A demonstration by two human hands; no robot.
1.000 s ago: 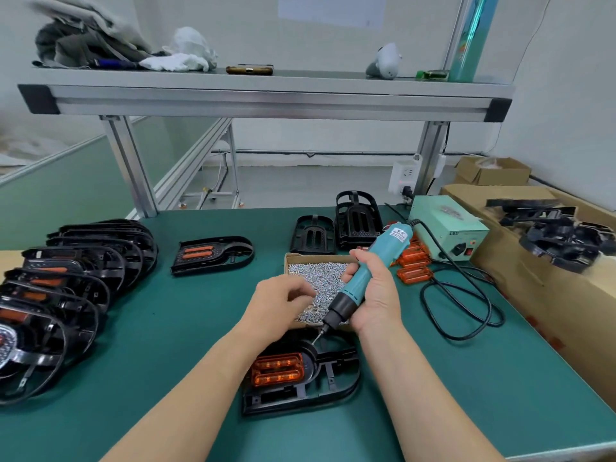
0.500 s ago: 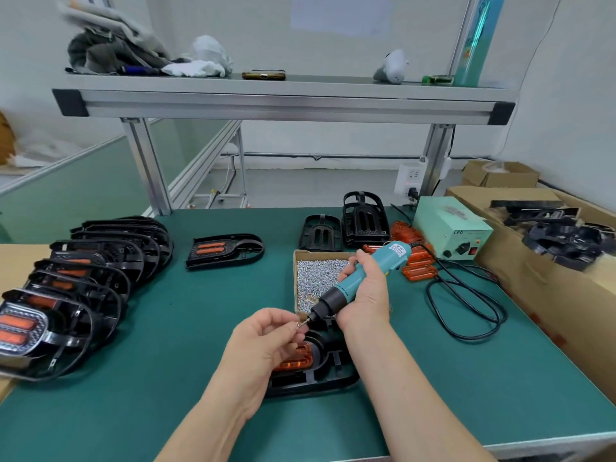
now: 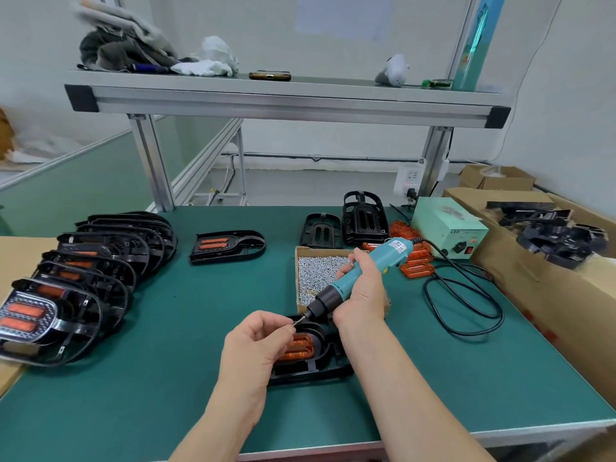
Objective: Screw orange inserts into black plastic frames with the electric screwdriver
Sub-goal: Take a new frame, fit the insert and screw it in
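The left hand [image 3: 256, 341] pinches a small silver screw [image 3: 296, 323] at the bit of the teal electric screwdriver [image 3: 358, 278], which the right hand [image 3: 361, 295] grips, fingers curled round it, above the black plastic frame [image 3: 320, 361] with its orange insert [image 3: 298, 345]

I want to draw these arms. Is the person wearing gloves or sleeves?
No gloves and no sleeves in view. The left hand and right hand are bare, like both forearms. No watch, ring or bracelet shows.
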